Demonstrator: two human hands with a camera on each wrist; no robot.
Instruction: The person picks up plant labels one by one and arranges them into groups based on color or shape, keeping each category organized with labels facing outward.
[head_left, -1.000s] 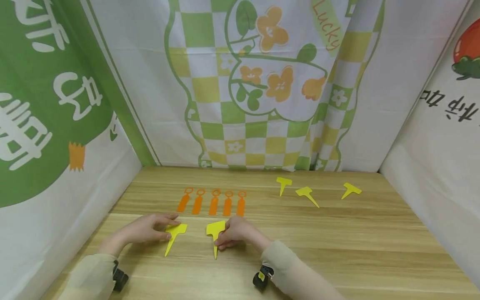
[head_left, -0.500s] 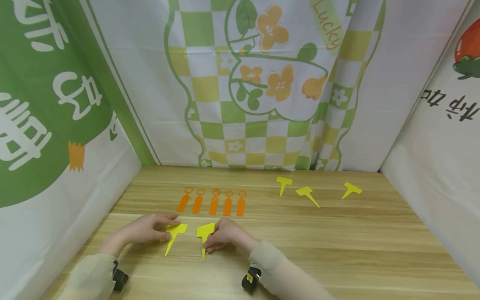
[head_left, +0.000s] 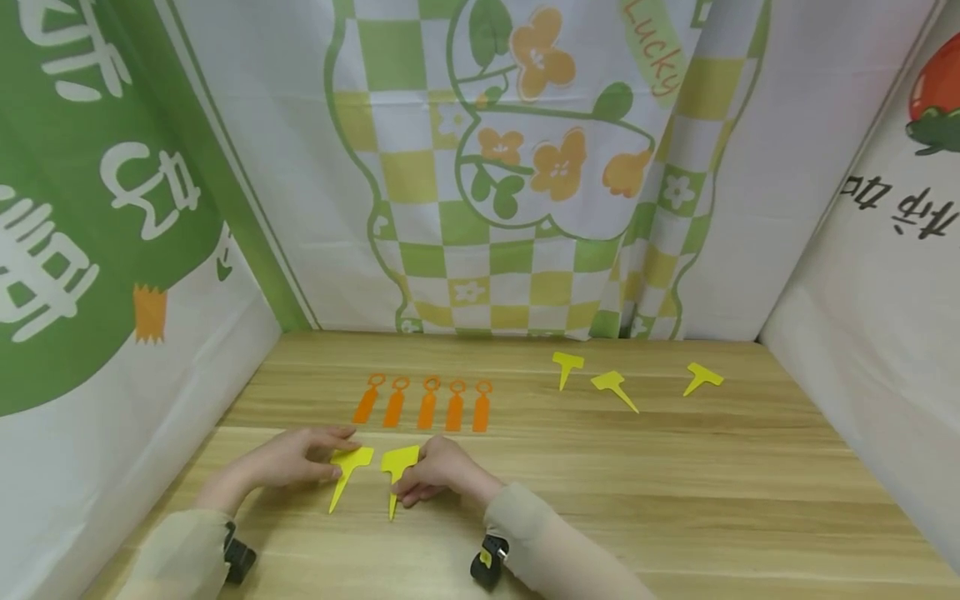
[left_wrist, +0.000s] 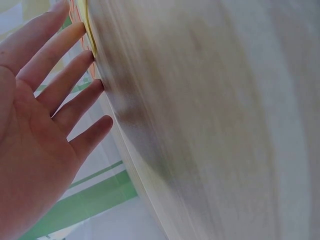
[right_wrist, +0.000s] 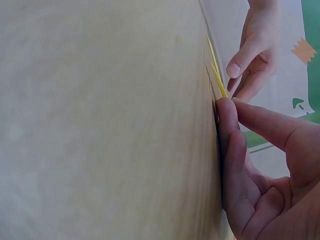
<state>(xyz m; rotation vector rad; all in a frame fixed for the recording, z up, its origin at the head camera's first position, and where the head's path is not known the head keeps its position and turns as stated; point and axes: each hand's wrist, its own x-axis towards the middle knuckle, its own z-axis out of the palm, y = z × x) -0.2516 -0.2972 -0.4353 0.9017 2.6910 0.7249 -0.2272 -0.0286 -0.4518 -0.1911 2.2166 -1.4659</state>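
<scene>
Left fingers (left_wrist: 66, 81) apart, right fingers (right_wrist: 267, 120) tight on tag (head_left: 399, 459)

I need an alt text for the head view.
A right hand pinches a yellow T-shaped tag at a wooden table; the left hand touches another yellow tag. Farther back lie five orange tags and, right of them, three more yellow tags.

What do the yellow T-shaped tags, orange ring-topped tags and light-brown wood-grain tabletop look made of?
Yellow T-shaped tags: likely thin matte plastic; even colour, crisp edges, slim profile in the right wrist view.
Orange ring-topped tags: probably matte plastic too; uniform colour, clean-cut rings, thickness unclear.
Light-brown wood-grain tabletop: wood or wood-look laminate, soft sheen; banded grain fits both.
</scene>
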